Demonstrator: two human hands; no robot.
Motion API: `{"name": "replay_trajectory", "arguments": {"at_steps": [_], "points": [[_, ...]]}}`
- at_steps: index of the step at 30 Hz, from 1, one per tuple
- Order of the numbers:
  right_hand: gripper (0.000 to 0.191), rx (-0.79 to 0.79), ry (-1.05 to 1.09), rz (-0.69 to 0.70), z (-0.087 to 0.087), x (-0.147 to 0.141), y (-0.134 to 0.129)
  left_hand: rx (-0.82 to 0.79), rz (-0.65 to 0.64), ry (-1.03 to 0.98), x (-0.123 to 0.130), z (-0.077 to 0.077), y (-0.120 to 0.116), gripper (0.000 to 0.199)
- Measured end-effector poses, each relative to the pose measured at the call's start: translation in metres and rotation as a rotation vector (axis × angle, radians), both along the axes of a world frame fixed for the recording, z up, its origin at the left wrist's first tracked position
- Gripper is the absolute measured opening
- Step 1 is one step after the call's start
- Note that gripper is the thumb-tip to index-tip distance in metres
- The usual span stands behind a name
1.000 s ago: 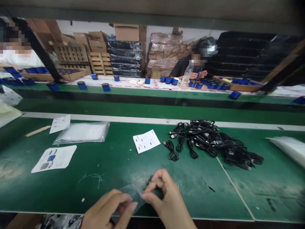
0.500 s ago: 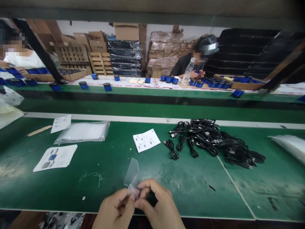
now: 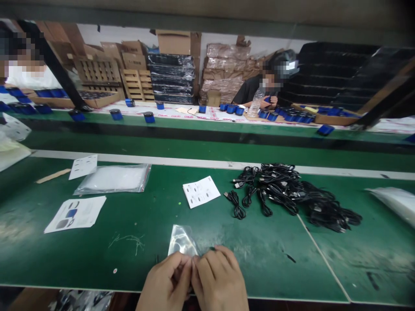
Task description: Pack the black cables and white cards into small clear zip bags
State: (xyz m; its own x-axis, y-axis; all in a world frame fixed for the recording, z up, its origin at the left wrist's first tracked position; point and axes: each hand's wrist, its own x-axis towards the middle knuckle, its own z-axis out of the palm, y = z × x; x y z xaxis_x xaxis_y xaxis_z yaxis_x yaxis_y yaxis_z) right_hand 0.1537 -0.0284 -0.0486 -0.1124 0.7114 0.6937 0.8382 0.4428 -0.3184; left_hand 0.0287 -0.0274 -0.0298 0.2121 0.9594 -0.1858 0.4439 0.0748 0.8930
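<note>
Near the front edge of the green table, my left hand (image 3: 168, 278) pinches the near end of a small clear plastic bag (image 3: 181, 239). My right hand (image 3: 218, 276) is closed at the same end, its fingertips touching those of my left hand. The bag's far part shows beyond my fingers; its near edge is hidden by them. Beyond the hands lies a folded printed leaflet (image 3: 201, 192). To its right is a pile of coiled black cables (image 3: 279, 185). A stack of printed sheets (image 3: 76, 214) rests at the left.
Behind the stack lies a filled clear bag (image 3: 113, 179), with a single sheet (image 3: 83, 167) and a wooden strip (image 3: 53, 176) beside it. Another plastic bag (image 3: 395, 203) is at the far right. Across the raised ledge, two people sit among blue cylinders (image 3: 149, 117) and a carton (image 3: 337, 117).
My hands have come together, and the fingers of my right hand have closed at the bag. The clear bag has tilted lower and flatter towards the table.
</note>
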Motion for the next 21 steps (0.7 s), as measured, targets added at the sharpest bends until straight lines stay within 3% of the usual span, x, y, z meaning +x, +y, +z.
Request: {"name": "replay_trajectory", "arguments": {"at_steps": [6,11,13,15,18,21], "points": [[0.040,-0.023,-0.123,0.109,0.013,0.001,0.010,0.077,0.099,0.024,0.001,-0.007,-0.001,0.033],[0.037,-0.070,-0.135,0.040,0.020,0.006,0.028,0.085,0.168,0.057,0.000,-0.010,0.001,0.023],[0.028,-0.151,-0.125,0.091,0.032,0.011,0.038,0.050,0.187,0.020,-0.001,-0.010,0.001,0.021],[0.007,-0.306,-0.135,0.156,0.048,0.014,0.050,-0.017,0.222,-0.076,-0.001,-0.009,0.001,0.025],[0.053,-0.552,-0.254,0.074,0.068,0.010,0.077,-0.077,0.263,-0.187,-0.001,-0.007,0.002,0.029],[0.075,-0.679,-0.351,-0.028,0.071,-0.002,0.106,-0.084,0.257,-0.201,-0.002,-0.005,0.003,0.030]]}}
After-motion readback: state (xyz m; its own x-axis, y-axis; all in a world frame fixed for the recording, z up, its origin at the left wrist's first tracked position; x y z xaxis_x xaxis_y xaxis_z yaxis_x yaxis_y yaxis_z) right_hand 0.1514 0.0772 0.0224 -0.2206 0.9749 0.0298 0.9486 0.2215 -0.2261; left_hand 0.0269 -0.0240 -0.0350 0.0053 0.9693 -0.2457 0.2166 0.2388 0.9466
